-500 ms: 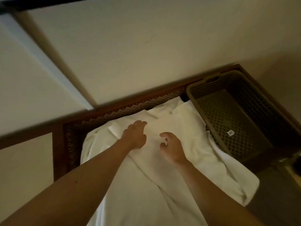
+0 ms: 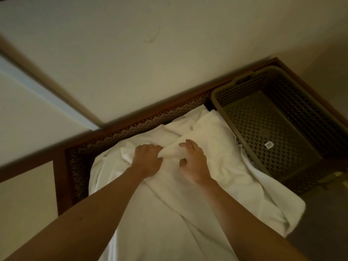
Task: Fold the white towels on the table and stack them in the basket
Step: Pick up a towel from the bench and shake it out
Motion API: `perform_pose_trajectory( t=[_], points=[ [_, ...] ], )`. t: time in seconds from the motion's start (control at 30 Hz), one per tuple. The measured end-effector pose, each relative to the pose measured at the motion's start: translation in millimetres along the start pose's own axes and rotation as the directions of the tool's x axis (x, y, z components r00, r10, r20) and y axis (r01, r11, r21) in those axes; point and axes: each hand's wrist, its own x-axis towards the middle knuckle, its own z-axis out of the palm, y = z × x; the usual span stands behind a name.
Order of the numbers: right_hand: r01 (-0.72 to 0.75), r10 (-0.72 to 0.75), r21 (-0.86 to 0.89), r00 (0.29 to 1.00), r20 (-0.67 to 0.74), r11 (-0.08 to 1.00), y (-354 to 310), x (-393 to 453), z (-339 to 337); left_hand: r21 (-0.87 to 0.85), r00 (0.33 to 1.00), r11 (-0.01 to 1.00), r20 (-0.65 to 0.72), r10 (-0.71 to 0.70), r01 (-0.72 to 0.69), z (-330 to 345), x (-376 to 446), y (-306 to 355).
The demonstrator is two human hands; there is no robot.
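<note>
At the far left the table (image 2: 62,185) shows only as a dark wooden frame with a woven strip along its back edge; most of its top lies under cloth. The white towels (image 2: 235,181) are heaped loosely over it, rumpled and overlapping, and none looks folded, so the task seems to be at its very start. The left hand (image 2: 147,160) has its fingers curled into a bunched ridge of the uppermost towel, gripping it. Just beside it the right hand (image 2: 194,162) closes on the same ridge, thumb underneath and fingers bent over the top; the grip looks looser, and the fingertips may only be pressing. My reading is that a single towel is being picked out of the heap before any fold is made. To the right stands the basket (image 2: 218,102), touching the pile's edge, with nothing in it but a small white tag (image 2: 268,144), so all the stacking is left to do.

How many towels make up the heap cannot be told, since the layers merge in dim light. The near end of the pile runs out of view below, and the basket's right side is cut off
</note>
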Motion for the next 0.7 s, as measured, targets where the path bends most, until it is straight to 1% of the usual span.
perform_pose_trajectory(
  t=[0.07,0.1,0.17,0.23,0.27,0.33,0.4,0.43,0.5,0.6,0.63,0.7],
  points=[
    [0.077,-0.075,-0.135,0.997,0.018,0.988,-9.8,-4.4,-7.0,-0.084,0.982,0.989,-0.157,0.108,-0.122,-2.6,-20.1,6.0],
    [0.128,-0.120,-0.214,0.991,0.051,0.968,-14.2,-6.0,-10.3,-0.111,0.966,0.979,-0.214,0.144,-0.171,-2.9,-30.7,9.1],
    [0.238,-0.205,-0.335,0.970,0.130,0.912,-21.3,-10.9,-16.4,-0.162,0.943,0.959,-0.281,0.179,-0.231,-4.6,-52.0,13.6],
    [0.314,-0.278,-0.390,0.949,0.149,0.866,-25.3,-19.8,-19.9,-0.200,0.926,0.947,-0.336,0.174,-0.251,-8.9,-69.4,15.8],
    [0.324,-0.303,-0.414,0.946,0.119,0.850,-26.6,-25.7,-22.3,-0.232,0.927,0.943,-0.344,0.150,-0.239,-12.0,-76.6,16.1],
    [0.292,-0.313,-0.434,0.950,0.024,0.852,-26.0,-35.2,-28.1,-0.307,0.946,0.932,-0.308,0.095,-0.194,-16.0,-85.8,14.6],
    [0.268,-0.330,-0.449,0.942,-0.065,0.853,-28.6,-48.6,-38.3,-0.317,0.953,0.930,-0.289,0.091,-0.185,-19.9,-98.5,13.4],
    [0.268,-0.348,-0.462,0.932,-0.097,0.845,-29.1,-54.2,-41.7,-0.297,0.946,0.935,-0.310,0.097,-0.193,-19.7,-104.1,13.0],
    [0.269,-0.376,-0.484,0.917,-0.136,0.833,-32.2,-65.5,-48.1,-0.228,0.910,0.950,-0.401,0.109,-0.215,-18.3,-115.1,13.2],
    [0.287,-0.399,-0.487,0.906,-0.142,0.825,-38.1,-81.0,-51.8,-0.174,0.845,0.952,-0.519,0.129,-0.251,-22.9,-133.1,15.3],
    [0.292,-0.407,-0.500,0.904,-0.135,0.816,-38.7,-85.6,-51.7,-0.194,0.839,0.949,-0.532,0.113,-0.250,-27.3,-141.6,16.5],
    [0.275,-0.382,-0.548,0.920,-0.089,0.790,-42.4,-93.8,-54.6,-0.266,0.858,0.932,-0.507,0.082,-0.246,-40.4,-159.5,18.1]
  ],
)
